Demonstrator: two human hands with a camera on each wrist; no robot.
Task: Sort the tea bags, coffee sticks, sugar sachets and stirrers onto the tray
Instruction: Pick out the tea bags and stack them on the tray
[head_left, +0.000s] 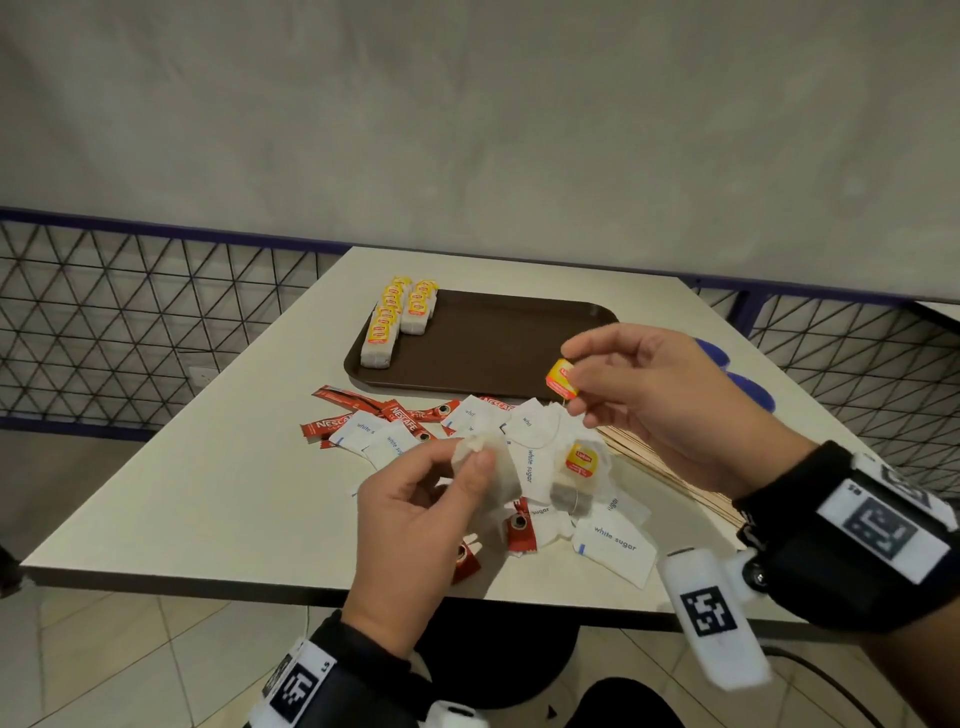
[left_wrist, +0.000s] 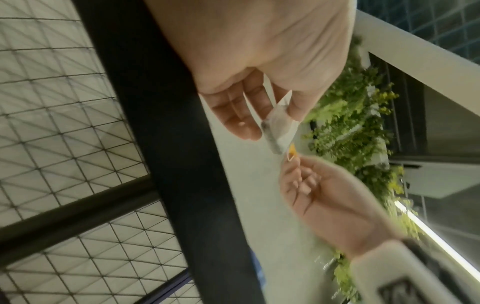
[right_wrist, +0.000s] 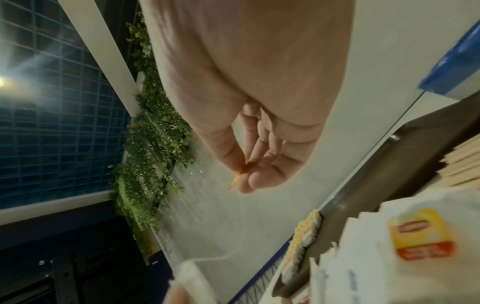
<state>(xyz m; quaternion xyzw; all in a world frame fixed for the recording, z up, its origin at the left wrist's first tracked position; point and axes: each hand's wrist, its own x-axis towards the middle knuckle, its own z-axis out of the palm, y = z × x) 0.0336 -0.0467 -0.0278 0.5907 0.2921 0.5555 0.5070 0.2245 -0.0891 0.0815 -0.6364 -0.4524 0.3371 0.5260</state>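
Observation:
My left hand (head_left: 467, 462) pinches a pale tea bag (head_left: 496, 470) above the pile; the left wrist view shows the same tea bag (left_wrist: 279, 128) between thumb and fingers. My right hand (head_left: 574, 379) pinches that bag's yellow-and-red tag (head_left: 561, 378), raised over the tray's near edge; in the right wrist view the tag (right_wrist: 235, 182) shows edge-on at the fingertips. The brown tray (head_left: 498, 343) holds two rows of tea bags (head_left: 397, 319) at its left end. Another tea bag (head_left: 576, 478) lies on the pile of white sugar sachets (head_left: 613, 545) and red coffee sticks (head_left: 405, 415).
Wooden stirrers (head_left: 670, 473) lie fanned on the table under my right wrist. The white table (head_left: 208, 467) has its front edge close to me. Blue seats (head_left: 750, 389) and a wire mesh fence (head_left: 130, 312) stand beyond the table.

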